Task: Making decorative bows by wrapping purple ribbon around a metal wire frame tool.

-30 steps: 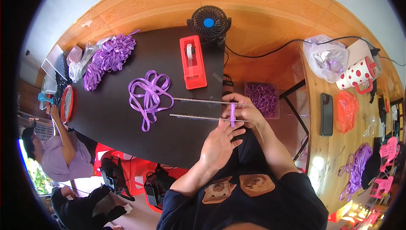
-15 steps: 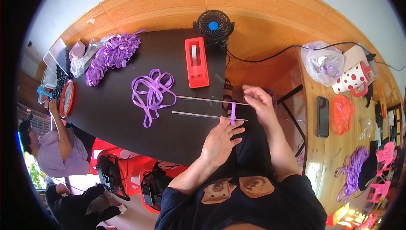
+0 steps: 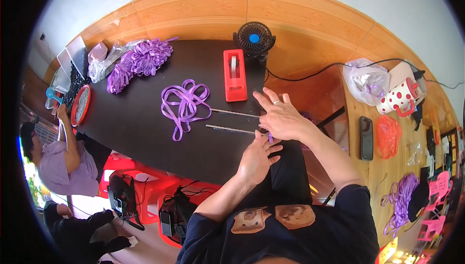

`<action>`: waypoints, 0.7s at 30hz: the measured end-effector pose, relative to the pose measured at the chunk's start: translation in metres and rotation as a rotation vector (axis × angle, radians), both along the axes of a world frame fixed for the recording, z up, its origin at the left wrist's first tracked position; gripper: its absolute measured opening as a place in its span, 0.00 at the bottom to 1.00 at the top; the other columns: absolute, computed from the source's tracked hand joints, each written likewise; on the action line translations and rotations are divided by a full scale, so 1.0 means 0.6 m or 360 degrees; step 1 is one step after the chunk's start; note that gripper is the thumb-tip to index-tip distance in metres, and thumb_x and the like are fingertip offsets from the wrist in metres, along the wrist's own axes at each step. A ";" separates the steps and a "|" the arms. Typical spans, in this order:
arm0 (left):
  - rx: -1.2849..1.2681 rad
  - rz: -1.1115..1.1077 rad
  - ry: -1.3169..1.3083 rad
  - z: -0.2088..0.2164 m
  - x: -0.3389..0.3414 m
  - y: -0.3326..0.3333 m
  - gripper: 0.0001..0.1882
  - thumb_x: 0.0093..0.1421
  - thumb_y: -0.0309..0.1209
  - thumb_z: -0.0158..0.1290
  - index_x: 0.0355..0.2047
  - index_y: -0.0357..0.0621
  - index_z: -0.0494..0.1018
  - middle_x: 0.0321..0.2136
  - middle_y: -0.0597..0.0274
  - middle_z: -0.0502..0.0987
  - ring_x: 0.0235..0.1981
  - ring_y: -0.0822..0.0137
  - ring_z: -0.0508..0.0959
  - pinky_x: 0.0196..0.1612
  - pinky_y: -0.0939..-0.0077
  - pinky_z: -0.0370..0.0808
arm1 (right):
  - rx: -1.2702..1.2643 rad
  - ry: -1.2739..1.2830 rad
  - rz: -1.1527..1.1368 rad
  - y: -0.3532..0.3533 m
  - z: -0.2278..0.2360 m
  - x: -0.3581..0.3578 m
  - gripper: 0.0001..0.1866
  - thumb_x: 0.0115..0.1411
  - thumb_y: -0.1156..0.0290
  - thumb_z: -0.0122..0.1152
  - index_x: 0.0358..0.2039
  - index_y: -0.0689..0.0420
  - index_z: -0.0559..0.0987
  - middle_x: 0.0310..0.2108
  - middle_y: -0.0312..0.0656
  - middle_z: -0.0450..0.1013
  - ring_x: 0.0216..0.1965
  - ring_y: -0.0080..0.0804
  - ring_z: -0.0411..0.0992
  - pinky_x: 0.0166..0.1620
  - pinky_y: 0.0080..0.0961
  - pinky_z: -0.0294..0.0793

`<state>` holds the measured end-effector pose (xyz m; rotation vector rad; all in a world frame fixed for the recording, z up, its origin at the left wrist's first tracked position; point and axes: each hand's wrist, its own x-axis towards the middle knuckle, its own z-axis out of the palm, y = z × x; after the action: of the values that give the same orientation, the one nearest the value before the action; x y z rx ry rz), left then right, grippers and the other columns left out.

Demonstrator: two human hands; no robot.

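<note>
Two thin metal rods, a far rod (image 3: 235,112) and a near rod (image 3: 230,129), lie side by side across the right edge of the black table. A purple ribbon (image 3: 270,138) goes round their right ends, mostly hidden by my right hand (image 3: 286,121). That hand lies palm down over the rod ends, fingers spread. My left hand (image 3: 254,160) is just below the near rod, its fingers apart and the fingertips at the rod and ribbon. To the left, a loose pile of purple ribbon (image 3: 186,103) rests on the table, reaching the far rod's left end.
A red tape dispenser (image 3: 236,87) and a black fan (image 3: 254,38) stand behind the rods. More bundled ribbon (image 3: 145,58) and a red bowl (image 3: 81,106) are at left. The wooden table (image 3: 375,181) at right holds a phone (image 3: 366,138) and dotted mug (image 3: 398,96). Another person sits far left.
My right hand has moved left and turned palm down over the rod ends, covering most of the ribbon there. My left hand stays near the rods. The whole view has shifted slightly.
</note>
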<state>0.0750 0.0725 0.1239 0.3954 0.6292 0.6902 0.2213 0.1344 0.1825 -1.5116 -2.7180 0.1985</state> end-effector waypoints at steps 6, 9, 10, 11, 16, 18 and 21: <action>0.0004 0.0024 -0.0011 0.001 0.000 -0.001 0.33 0.65 0.58 0.31 0.54 0.42 0.62 0.50 0.57 0.68 0.51 0.61 0.66 0.50 0.64 0.60 | -0.0313 0.0239 -0.0141 0.007 -0.027 0.006 0.08 0.56 0.66 0.57 0.27 0.56 0.79 0.64 0.49 0.51 0.64 0.52 0.45 0.53 0.54 0.54; -0.0006 0.0032 0.0019 0.004 0.000 0.000 0.33 0.64 0.58 0.32 0.53 0.42 0.63 0.50 0.57 0.68 0.50 0.61 0.66 0.50 0.64 0.60 | -0.0402 0.0361 -0.0180 0.014 -0.027 0.009 0.07 0.56 0.67 0.57 0.26 0.56 0.77 0.65 0.48 0.50 0.64 0.51 0.45 0.54 0.54 0.52; -0.0026 0.0036 -0.0003 0.007 0.000 0.001 0.29 0.65 0.57 0.33 0.50 0.45 0.64 0.48 0.58 0.69 0.49 0.62 0.67 0.48 0.64 0.61 | -0.0400 0.0358 -0.0180 0.018 -0.027 0.012 0.07 0.56 0.67 0.57 0.26 0.56 0.77 0.65 0.48 0.50 0.64 0.51 0.45 0.54 0.54 0.52; -0.0045 0.0040 -0.0024 0.008 -0.001 0.002 0.25 0.66 0.55 0.34 0.47 0.48 0.65 0.47 0.59 0.70 0.47 0.63 0.67 0.47 0.64 0.62 | -0.0470 0.0418 -0.0193 0.022 -0.026 0.015 0.07 0.56 0.67 0.57 0.26 0.55 0.77 0.65 0.47 0.50 0.64 0.50 0.45 0.55 0.54 0.51; -0.0034 0.0031 -0.0020 0.005 -0.002 0.000 0.31 0.65 0.57 0.34 0.51 0.42 0.64 0.51 0.56 0.68 0.49 0.61 0.67 0.49 0.64 0.61 | -0.0603 0.0708 -0.0180 0.025 -0.039 0.037 0.06 0.56 0.67 0.59 0.25 0.54 0.76 0.65 0.46 0.49 0.64 0.45 0.45 0.58 0.51 0.48; -0.0034 0.0027 -0.0022 0.004 -0.002 0.000 0.31 0.65 0.57 0.34 0.51 0.42 0.64 0.51 0.56 0.68 0.49 0.61 0.67 0.49 0.65 0.61 | -0.0651 0.0952 -0.0059 0.026 -0.048 0.051 0.05 0.56 0.68 0.60 0.26 0.53 0.76 0.66 0.45 0.48 0.65 0.44 0.45 0.61 0.44 0.47; -0.0034 0.0005 -0.0025 0.004 -0.001 0.001 0.31 0.65 0.57 0.34 0.52 0.42 0.64 0.51 0.56 0.68 0.50 0.61 0.67 0.49 0.65 0.61 | -0.0683 0.1239 0.0163 0.030 -0.070 0.077 0.03 0.55 0.67 0.60 0.27 0.50 0.77 0.67 0.45 0.47 0.65 0.47 0.44 0.62 0.45 0.46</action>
<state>0.0744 0.0732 0.1261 0.3689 0.6219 0.6882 0.2673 0.1526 0.1404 -1.0222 -2.1732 1.1560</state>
